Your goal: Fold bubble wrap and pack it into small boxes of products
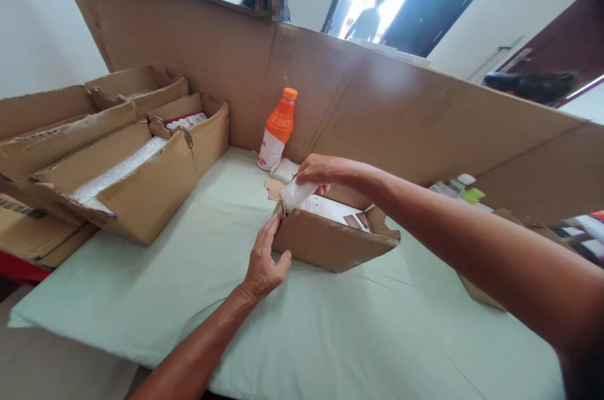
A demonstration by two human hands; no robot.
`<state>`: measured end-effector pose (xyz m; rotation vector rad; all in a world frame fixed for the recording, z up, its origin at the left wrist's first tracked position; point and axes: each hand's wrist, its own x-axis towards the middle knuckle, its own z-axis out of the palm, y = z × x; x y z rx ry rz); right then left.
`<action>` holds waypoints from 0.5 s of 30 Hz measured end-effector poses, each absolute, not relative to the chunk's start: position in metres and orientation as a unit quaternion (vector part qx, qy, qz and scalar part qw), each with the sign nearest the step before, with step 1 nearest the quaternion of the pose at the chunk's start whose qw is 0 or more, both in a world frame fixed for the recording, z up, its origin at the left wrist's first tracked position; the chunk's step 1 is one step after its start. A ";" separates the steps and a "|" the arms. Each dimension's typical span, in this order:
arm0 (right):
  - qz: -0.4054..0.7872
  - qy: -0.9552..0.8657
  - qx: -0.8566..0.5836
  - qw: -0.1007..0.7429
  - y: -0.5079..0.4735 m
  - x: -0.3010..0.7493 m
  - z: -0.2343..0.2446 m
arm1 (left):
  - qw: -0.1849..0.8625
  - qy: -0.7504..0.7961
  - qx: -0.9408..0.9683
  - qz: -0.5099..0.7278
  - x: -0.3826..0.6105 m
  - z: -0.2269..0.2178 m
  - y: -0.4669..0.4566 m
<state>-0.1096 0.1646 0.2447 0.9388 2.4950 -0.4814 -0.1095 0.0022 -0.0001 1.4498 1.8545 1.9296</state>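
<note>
My right hand (321,172) is closed around a small white wrapped packet (298,194), held over the near left corner of a low open cardboard box (330,243) with white packets inside. My left hand (264,261) rests against that box's left corner, thumb on its front wall and fingers up at the corner. The box sits on a pale green table cover (330,337).
An orange bottle (277,129) stands behind the box by a tall cardboard screen (377,104). Several open cardboard boxes (127,167) with white packets fill the left. Bottles (460,189) and another box are at the right. Two people are beyond the screen.
</note>
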 end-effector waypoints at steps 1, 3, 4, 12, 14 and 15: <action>-0.160 0.898 0.343 0.224 0.165 -0.112 0.244 | 0.047 0.608 0.477 0.633 -0.110 0.000 0.002; -0.131 0.899 0.343 0.238 0.169 -0.112 0.243 | 0.043 0.607 0.481 0.631 -0.111 0.001 0.000; -0.118 0.902 0.341 0.239 0.171 -0.111 0.243 | 0.041 0.605 0.483 0.631 -0.111 0.001 0.000; -0.094 0.908 0.328 0.242 0.160 -0.122 0.236 | 0.019 0.591 0.509 0.626 -0.111 0.005 0.000; -0.095 0.912 0.317 0.242 0.156 -0.128 0.233 | 0.020 0.590 0.509 0.626 -0.113 0.005 -0.001; -0.095 0.915 0.312 0.240 0.156 -0.131 0.232 | 0.023 0.591 0.508 0.626 -0.114 0.005 -0.001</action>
